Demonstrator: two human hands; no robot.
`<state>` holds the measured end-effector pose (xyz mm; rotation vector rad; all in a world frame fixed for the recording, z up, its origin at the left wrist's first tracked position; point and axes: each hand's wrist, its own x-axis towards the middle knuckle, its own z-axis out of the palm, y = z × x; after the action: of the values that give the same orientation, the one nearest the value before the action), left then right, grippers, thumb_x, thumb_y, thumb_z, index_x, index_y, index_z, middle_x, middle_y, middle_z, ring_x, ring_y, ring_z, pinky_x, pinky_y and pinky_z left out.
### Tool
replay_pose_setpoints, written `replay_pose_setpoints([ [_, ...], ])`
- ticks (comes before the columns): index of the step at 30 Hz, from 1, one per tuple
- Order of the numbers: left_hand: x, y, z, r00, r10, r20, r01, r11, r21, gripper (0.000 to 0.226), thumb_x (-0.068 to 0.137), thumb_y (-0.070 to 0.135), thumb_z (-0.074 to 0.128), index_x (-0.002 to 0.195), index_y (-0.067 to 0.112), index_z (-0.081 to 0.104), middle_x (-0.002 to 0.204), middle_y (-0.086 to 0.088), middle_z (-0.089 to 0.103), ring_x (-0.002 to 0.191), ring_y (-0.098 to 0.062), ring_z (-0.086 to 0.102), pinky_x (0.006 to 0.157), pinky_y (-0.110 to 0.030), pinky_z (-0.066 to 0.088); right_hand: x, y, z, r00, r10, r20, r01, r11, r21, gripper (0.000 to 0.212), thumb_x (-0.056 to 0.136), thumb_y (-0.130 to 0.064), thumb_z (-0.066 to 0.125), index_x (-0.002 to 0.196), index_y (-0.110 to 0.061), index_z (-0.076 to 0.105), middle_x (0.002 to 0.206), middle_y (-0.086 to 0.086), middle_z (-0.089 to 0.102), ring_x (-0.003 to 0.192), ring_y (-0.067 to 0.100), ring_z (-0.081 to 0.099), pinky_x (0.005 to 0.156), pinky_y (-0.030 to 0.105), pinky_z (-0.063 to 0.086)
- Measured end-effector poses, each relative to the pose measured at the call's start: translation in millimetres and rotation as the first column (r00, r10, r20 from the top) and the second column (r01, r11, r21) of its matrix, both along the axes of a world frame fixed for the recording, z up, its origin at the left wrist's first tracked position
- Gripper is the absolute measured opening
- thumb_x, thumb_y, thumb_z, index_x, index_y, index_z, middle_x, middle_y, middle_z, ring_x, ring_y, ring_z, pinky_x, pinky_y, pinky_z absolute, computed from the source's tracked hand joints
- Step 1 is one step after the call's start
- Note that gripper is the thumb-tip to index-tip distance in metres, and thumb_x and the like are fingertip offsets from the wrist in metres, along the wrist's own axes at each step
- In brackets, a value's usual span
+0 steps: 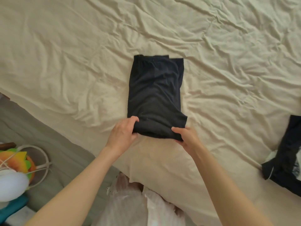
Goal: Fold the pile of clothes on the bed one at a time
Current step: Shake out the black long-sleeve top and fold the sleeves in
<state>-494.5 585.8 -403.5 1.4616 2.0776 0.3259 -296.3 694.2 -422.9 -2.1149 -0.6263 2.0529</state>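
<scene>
Here's the bed, covered edge to edge in a cream, heavily wrinkled cotton sheet, creases running in every direction across the top and right of the view. Lying in the middle of it is the dark navy folded garment, a soft knit piece laid out as a long narrow rectangle, its elastic-looking hem at the far end and its near end doubled over.

Both hands are on that near end. The left hand has its grip clamped on the near-left corner, fingers curled over the top of the fabric and thumb tucked below. The right hand pinches the near-right corner, thumb on top, fingers under the fold. Both bare forearms reach in from the bottom of the view.

Over at the right edge of the bed, well apart from the folded piece, sits a crumpled black garment with white trim, partly cut off by the frame.

Left of the bed, a grey-green floor covering runs alongside. On it at the far left there's a white looped cord, an orange and green soft object, and a white rounded object, blurred. Pale pink clothing on the person shows at the bottom.
</scene>
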Motion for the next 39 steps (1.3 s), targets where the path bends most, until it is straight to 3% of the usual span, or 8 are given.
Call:
replay_pose_setpoints([
  [6, -13, -27, 39, 0.933, -0.005, 0.361, 0.121, 0.946, -0.300, 0.034, 0.076, 0.020, 0.063, 0.106, 0.032, 0.055, 0.094, 0.010, 0.064, 0.088, -0.014, 0.060, 0.078, -0.030, 0.048, 36, -36, 57, 0.982, -0.189, -0.014, 0.176, 0.936, -0.305, 0.016, 0.079, 0.001, 0.070, 0.090, -0.004, 0.060, 0.081, 0.007, 0.061, 0.061, 0.015, 0.058, 0.048, 0.023, 0.049],
  [11, -40, 29, 53, 0.883, 0.209, 0.421, -0.157, 0.975, -0.155, 0.031, 0.083, 0.029, 0.063, 0.113, 0.034, 0.054, 0.093, -0.002, 0.065, 0.078, -0.018, 0.061, 0.073, -0.033, 0.053, 0, 19, 84, 0.985, -0.170, -0.032, 0.169, 0.985, -0.021, 0.008, 0.087, -0.005, 0.060, 0.080, -0.003, 0.057, 0.063, 0.006, 0.055, 0.042, 0.010, 0.049, 0.043, 0.019, 0.044],
  [15, -54, 84, 32, 0.913, 0.358, 0.194, -0.342, 0.933, -0.113, 0.052, 0.095, 0.035, 0.047, 0.143, 0.023, 0.031, 0.135, -0.005, 0.047, 0.115, -0.025, 0.052, 0.095, -0.042, 0.045, -48, 71, 78, 0.969, 0.095, 0.227, -0.167, 0.931, 0.325, 0.020, 0.092, -0.032, 0.055, 0.097, -0.013, 0.057, 0.092, 0.005, 0.063, 0.075, 0.015, 0.058, 0.066, 0.028, 0.047],
  [20, -38, 104, -5, 0.973, -0.075, -0.218, 0.055, 0.994, -0.094, 0.057, 0.098, 0.035, 0.039, 0.149, 0.022, 0.018, 0.157, -0.012, 0.012, 0.143, -0.032, 0.012, 0.113, -0.046, 0.023, -78, 66, 29, 0.491, 0.402, 0.773, -0.870, 0.172, 0.463, 0.046, 0.098, -0.030, 0.043, 0.142, -0.016, 0.040, 0.149, 0.007, 0.037, 0.140, 0.025, 0.027, 0.114, 0.041, 0.023],
  [23, -27, 108, -35, 0.954, -0.183, -0.238, 0.155, 0.979, -0.132, 0.057, 0.099, 0.041, 0.028, 0.150, 0.029, 0.008, 0.159, -0.006, -0.004, 0.145, -0.028, -0.006, 0.117, -0.047, 0.005, -79, 58, -10, 0.298, 0.480, 0.825, -0.939, -0.007, 0.343, 0.051, 0.100, -0.033, 0.037, 0.149, -0.022, 0.026, 0.158, 0.008, 0.019, 0.147, 0.026, 0.010, 0.118, 0.045, 0.010],
  [34, -24, 104, -77, 0.908, -0.302, -0.291, 0.203, 0.923, -0.325, 0.059, 0.098, 0.047, 0.013, 0.146, 0.030, -0.016, 0.156, -0.004, -0.022, 0.141, -0.025, -0.024, 0.113, -0.053, -0.007, -74, 55, -62, 0.140, 0.634, 0.761, -0.980, -0.020, 0.197, 0.057, 0.100, -0.046, 0.019, 0.146, -0.032, -0.013, 0.159, 0.000, -0.013, 0.145, 0.016, -0.017, 0.115, 0.038, -0.012],
  [36, -29, 106, -63, 0.953, -0.256, -0.160, 0.211, 0.944, -0.252, 0.056, 0.100, 0.040, 0.024, 0.150, 0.028, 0.001, 0.158, -0.003, -0.012, 0.144, -0.023, -0.017, 0.115, -0.050, -0.002, -77, 60, -45, 0.267, 0.656, 0.706, -0.955, 0.078, 0.288, 0.056, 0.101, -0.041, 0.031, 0.151, -0.032, 0.009, 0.160, 0.000, -0.001, 0.147, 0.017, -0.008, 0.118, 0.041, -0.005],
  [39, -44, 103, -40, 0.979, 0.104, 0.175, -0.103, 0.995, -0.014, 0.044, 0.100, 0.022, 0.039, 0.144, 0.019, 0.035, 0.156, -0.001, 0.021, 0.145, -0.017, 0.010, 0.117, -0.031, 0.011, -73, 73, -19, 0.725, 0.382, 0.573, -0.680, 0.530, 0.507, 0.042, 0.095, -0.031, 0.051, 0.136, -0.021, 0.049, 0.149, 0.003, 0.035, 0.139, 0.021, 0.028, 0.114, 0.035, 0.024],
])
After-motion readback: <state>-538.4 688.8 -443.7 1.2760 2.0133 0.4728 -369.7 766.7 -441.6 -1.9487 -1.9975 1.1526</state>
